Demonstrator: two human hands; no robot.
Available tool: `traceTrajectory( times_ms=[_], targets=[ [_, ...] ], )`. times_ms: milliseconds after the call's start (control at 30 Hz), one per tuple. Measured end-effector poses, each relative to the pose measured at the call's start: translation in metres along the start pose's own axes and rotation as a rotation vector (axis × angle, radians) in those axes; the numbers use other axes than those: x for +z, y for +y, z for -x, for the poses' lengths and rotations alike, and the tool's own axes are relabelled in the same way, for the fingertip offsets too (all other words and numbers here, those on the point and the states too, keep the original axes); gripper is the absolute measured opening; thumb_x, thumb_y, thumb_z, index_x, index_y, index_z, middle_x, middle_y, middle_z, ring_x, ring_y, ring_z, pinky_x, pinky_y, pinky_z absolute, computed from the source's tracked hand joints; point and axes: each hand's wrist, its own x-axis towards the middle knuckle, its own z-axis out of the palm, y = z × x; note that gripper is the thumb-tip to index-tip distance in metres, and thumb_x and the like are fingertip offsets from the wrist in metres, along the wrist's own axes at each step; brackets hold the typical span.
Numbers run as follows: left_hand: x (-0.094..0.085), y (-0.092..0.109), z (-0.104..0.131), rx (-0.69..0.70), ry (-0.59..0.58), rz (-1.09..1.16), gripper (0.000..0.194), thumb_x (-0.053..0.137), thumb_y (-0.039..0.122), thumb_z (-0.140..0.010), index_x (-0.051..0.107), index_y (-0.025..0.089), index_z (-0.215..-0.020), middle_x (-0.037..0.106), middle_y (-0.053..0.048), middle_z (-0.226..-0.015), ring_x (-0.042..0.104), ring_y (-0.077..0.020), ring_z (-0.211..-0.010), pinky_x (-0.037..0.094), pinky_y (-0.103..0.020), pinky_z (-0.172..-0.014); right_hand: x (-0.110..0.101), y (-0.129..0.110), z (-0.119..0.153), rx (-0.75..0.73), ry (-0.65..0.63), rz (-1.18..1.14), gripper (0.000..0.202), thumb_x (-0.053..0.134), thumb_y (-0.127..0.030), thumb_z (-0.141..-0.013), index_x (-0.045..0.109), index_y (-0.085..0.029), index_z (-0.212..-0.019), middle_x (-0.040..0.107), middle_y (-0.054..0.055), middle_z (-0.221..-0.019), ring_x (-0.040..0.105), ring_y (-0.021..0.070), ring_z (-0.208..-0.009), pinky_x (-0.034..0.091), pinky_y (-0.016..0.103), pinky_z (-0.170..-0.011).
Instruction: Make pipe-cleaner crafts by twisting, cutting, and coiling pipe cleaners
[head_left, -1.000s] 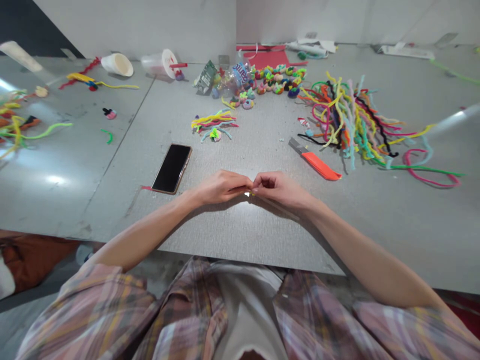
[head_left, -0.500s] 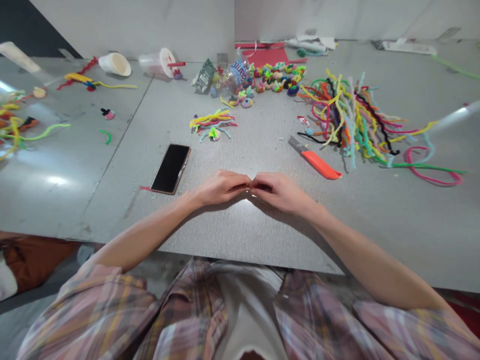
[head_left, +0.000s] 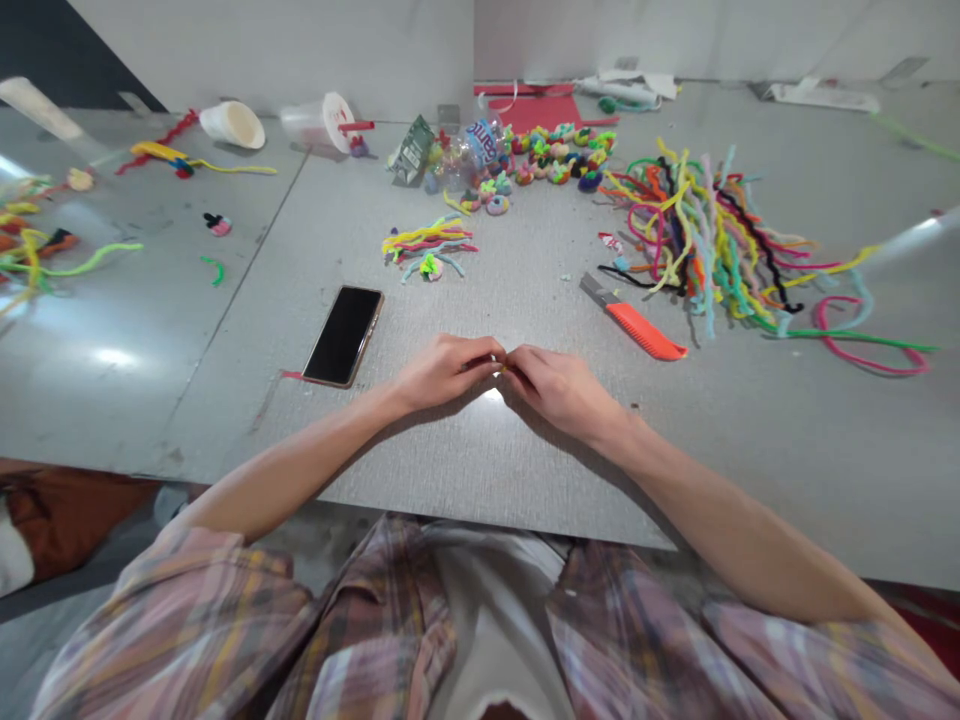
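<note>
My left hand [head_left: 451, 371] and my right hand [head_left: 553, 385] meet fingertip to fingertip just above the grey table. Both are closed in a pinch. A tiny yellow bit shows between the fingertips, too small to name; the fingers hide the rest. Left of my hands lies a black phone [head_left: 343, 336]. An orange-handled cutter [head_left: 643, 331] lies to their right. Beyond them is a small bundle of fuzzy sticks [head_left: 431, 238], with a small green and pink fuzzy piece [head_left: 430, 266] beside it.
A large pile of coloured fuzzy sticks [head_left: 705, 240] spreads at the right. Along the back are many small fuzzy pieces [head_left: 559, 155], a clear plastic bottle [head_left: 480, 145], a green packet [head_left: 412, 152], a lidded cup [head_left: 319, 125] and a paper cup [head_left: 234, 125].
My right hand has tilted slightly, its fingers more curled at the tips. A yellow bit now shows between the fingertips. The view has shifted slightly.
</note>
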Motion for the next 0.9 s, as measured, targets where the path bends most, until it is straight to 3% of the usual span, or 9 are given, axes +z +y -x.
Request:
traceTrajectory(
  times_ms=[233,333,633,767,900],
  targets=[
    [0.001,0.004,-0.001,-0.085,-0.04,0.123,0.016,0.062,0.03,-0.116,0.075,0.021,-0.111,0.077,0.003,-0.08,0.073,-0.0121,-0.074,0.053,-0.026,-0.078,-0.009,-0.005,-0.001,-0.027,-0.083,0.155,0.043,0.036,-0.039,-0.126,0.071,-0.016,-0.118,0.082,0.015,-0.104,0.072,0.0251,-0.084,0.029,0.038,-0.065],
    [0.002,0.005,-0.001,-0.115,-0.044,0.195,0.013,0.061,0.03,-0.116,0.07,0.022,-0.119,0.076,0.004,-0.079,0.072,-0.0118,-0.071,0.054,-0.026,-0.076,-0.01,-0.005,-0.002,-0.012,-0.114,0.186,0.045,0.034,-0.04,-0.125,0.071,-0.016,-0.118,0.083,0.015,-0.1,0.072,0.025,-0.081,0.026,0.038,-0.064],
    [0.004,0.004,-0.001,-0.164,-0.077,0.308,0.011,0.059,0.031,-0.115,0.061,0.025,-0.125,0.073,0.006,-0.075,0.071,-0.012,-0.067,0.055,-0.025,-0.071,-0.008,-0.005,-0.002,-0.006,-0.145,0.157,0.039,0.037,-0.038,-0.124,0.069,-0.017,-0.114,0.082,0.013,-0.098,0.067,0.0228,-0.075,0.028,0.037,-0.065],
    [0.004,0.003,-0.001,-0.146,-0.048,0.244,0.011,0.06,0.032,-0.116,0.064,0.024,-0.123,0.074,0.005,-0.079,0.07,-0.0122,-0.071,0.054,-0.025,-0.074,-0.009,-0.003,-0.002,0.013,-0.139,0.138,0.036,0.039,-0.037,-0.123,0.069,-0.018,-0.114,0.082,0.013,-0.097,0.066,0.0221,-0.075,0.029,0.037,-0.066],
    [0.001,-0.004,-0.003,-0.049,0.087,0.044,0.014,0.072,0.033,-0.11,0.071,0.022,-0.117,0.079,-0.002,-0.098,0.072,-0.0145,-0.085,0.056,-0.027,-0.078,-0.011,0.006,-0.004,0.078,-0.068,0.112,0.034,0.04,-0.035,-0.121,0.07,-0.02,-0.116,0.082,0.013,-0.098,0.066,0.0228,-0.076,0.03,0.037,-0.067]
  ],
)
